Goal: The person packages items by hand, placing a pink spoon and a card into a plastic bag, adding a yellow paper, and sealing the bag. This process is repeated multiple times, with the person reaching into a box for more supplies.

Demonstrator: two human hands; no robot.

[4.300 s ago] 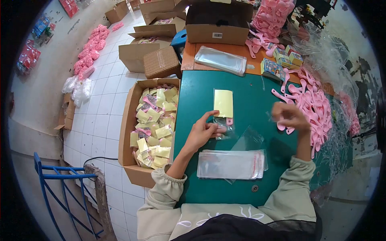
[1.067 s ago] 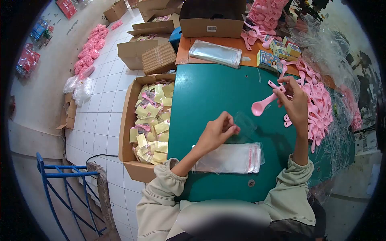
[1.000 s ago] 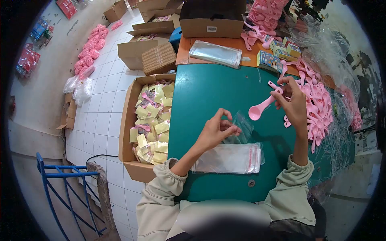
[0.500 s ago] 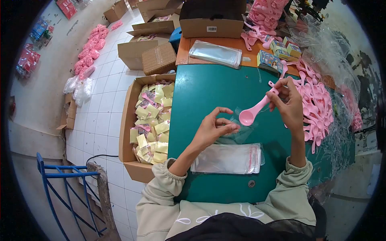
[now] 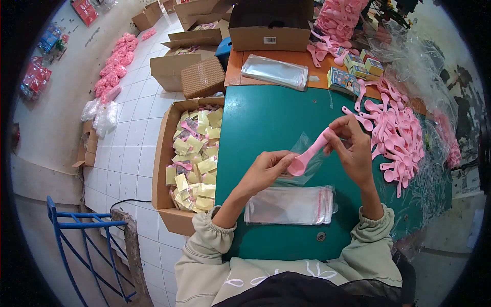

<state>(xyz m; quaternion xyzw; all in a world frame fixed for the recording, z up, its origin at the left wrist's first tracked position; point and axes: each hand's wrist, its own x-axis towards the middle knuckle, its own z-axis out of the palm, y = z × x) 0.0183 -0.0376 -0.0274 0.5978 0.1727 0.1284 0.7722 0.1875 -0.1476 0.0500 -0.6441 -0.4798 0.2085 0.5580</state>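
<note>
A pink plastic spoon point(image 5: 308, 155) slants between my two hands over the green table point(image 5: 276, 115). My right hand point(image 5: 349, 143) pinches the end of its handle. At the bowl end, my left hand point(image 5: 272, 166) is closed on a clear plastic bag point(image 5: 313, 173), thumb tip right beside the bowl. The bag spreads out around and behind the spoon. Just below lies a stack of clear bags point(image 5: 289, 204) with a reddish strip at the right end. To the right of my right hand is a heap of pink spoons point(image 5: 396, 140).
An open carton point(image 5: 162, 171) of packets with yellow cards stands against the table's left side. Small printed boxes point(image 5: 342, 82) and another clear bag stack point(image 5: 274, 70) lie at the back. Crumpled plastic film point(image 5: 432, 179) covers the right edge; a blue metal frame point(image 5: 84, 223) stands lower left.
My right hand has moved down and left, bringing the spoon's bowl to my left hand at the bag. My left fingers have closed together; the bag now spreads around the spoon.
</note>
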